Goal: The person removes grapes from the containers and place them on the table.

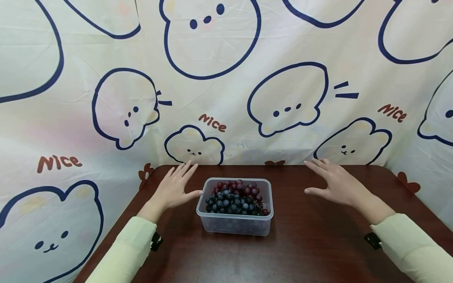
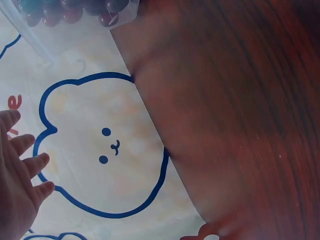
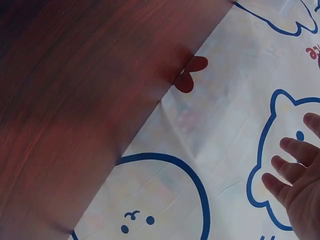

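A clear plastic container (image 1: 235,226) stands on the table, filled with grapes (image 1: 231,200), dark blue-black at the front and reddish at the back. Just left of it my left hand (image 1: 174,188) is held up with fingers spread, the thumb tip overlapping the container's left rim in the head view. My right hand (image 1: 334,184) hovers well to the right, its fingers extended and nothing in it. The left wrist view shows the left fingers (image 2: 37,164) straight and bare, with part of the grapes (image 2: 70,11) at the top. In the right wrist view the right fingers (image 3: 295,150) hold nothing.
The dark brown wooden table (image 1: 301,243) reaches back to a pale cloth (image 1: 233,98) printed with blue-outlined bears and the word Nice. The cloth also hangs along the left and right sides. A small black device sits under each sleeve.
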{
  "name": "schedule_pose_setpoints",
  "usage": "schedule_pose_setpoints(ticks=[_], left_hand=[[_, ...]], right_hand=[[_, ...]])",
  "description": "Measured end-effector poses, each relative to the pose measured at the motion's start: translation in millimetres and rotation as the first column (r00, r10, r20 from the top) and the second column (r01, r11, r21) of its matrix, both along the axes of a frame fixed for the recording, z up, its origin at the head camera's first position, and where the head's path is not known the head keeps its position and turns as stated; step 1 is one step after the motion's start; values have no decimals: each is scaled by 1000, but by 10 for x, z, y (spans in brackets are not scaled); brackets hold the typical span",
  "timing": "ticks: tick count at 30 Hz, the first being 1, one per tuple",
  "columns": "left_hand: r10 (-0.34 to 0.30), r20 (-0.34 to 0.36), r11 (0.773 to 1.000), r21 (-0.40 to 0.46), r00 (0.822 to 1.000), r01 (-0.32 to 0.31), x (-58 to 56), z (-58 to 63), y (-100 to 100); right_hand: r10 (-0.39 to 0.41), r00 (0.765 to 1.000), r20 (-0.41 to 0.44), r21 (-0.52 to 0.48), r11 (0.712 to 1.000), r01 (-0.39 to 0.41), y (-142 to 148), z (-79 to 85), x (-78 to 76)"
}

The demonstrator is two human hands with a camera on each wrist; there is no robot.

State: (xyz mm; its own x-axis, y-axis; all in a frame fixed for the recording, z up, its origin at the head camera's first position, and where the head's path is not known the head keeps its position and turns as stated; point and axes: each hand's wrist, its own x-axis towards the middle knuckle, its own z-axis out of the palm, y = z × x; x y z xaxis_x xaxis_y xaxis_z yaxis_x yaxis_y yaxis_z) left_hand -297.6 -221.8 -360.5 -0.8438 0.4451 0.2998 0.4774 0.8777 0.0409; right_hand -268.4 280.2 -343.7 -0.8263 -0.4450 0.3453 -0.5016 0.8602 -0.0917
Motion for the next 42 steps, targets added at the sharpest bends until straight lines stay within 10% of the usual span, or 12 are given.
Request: schedule_pose_setpoints(ticks=[42], left_hand=[[-199,-140,980,-1,970,200,415,-244,7]], right_hand=[[221,964,-150,-86,968,-235,-486,-19,156]])
